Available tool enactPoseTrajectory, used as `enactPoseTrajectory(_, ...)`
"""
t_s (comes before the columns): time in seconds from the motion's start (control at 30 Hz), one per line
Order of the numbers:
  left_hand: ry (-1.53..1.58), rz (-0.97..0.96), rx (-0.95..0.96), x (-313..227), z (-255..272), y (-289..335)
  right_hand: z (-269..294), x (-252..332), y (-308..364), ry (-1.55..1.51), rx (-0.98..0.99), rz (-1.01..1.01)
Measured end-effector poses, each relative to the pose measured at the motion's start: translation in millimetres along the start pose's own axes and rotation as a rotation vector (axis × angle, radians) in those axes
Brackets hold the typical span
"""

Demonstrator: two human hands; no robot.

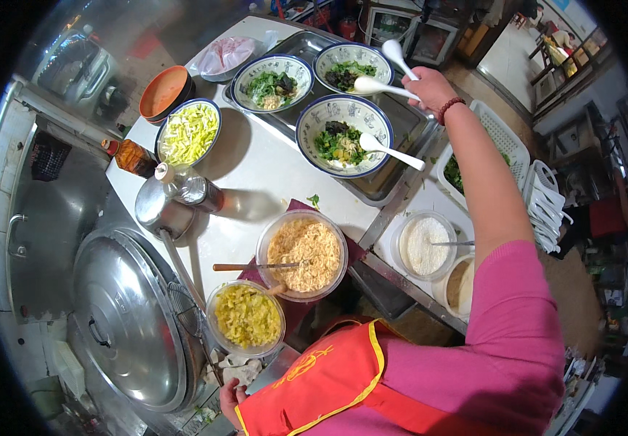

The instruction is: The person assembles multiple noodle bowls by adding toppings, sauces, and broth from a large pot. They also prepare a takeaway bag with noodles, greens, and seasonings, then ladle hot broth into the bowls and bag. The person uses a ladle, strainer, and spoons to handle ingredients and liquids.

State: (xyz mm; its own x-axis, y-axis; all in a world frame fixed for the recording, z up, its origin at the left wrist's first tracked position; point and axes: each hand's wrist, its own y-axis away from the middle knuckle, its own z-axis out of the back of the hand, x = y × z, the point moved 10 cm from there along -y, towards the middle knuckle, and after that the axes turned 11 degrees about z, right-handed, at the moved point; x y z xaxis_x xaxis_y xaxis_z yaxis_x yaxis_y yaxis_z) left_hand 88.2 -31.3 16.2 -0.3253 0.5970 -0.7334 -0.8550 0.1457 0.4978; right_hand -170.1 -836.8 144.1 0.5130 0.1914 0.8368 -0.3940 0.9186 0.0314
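Note:
My right hand point(431, 91) reaches out over the far right of the counter, closed on the handles of two white soup spoons point(381, 86). One of them points left over the rim of the far-right patterned bowl point(321, 70); the other sticks up and away. A nearer patterned bowl point(306, 145) has a white spoon point(395, 150) resting in it, its handle over the rim. A third such bowl point(239, 91) stands at the left. Chopped greens and dark shreds lie in all three. Low by my red apron, my left hand point(232, 400) shows loosely parted fingers, with nothing visible in them.
Tubs of minced tan food point(264, 251) and yellow-green pickles point(216, 323) stand near me. A lidded steel pot point(125, 320) is at the left, beside a long-handled saucepan point(160, 207) and bottles point(132, 157). White powder point(426, 243) and a white basket point(499, 131) sit right.

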Motion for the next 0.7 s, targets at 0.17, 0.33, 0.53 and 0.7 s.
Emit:
enactPoseTrajectory(0.17,-0.121,-0.062,0.062,57.2,8.9,-8.9,11.6,-21.9,-27.1,-0.181,-0.11,-0.144)
enactPoseTrajectory(0.33,-0.551,-0.142,0.189,136.1,5.3,-57.7,-16.1,-59.3,-51.9,0.079,0.019,-0.342)
enactPoseTrajectory(0.53,-0.79,-0.362,0.093,163.4,-5.9,-53.5,11.6,-8.2,-74.7,0.737,-0.124,0.049)
enactPoseTrajectory(0.7,-0.778,-0.175,0.06,116.3,-19.9,-36.1,-18.7,57.1,-63.5,0.419,-0.05,0.325)
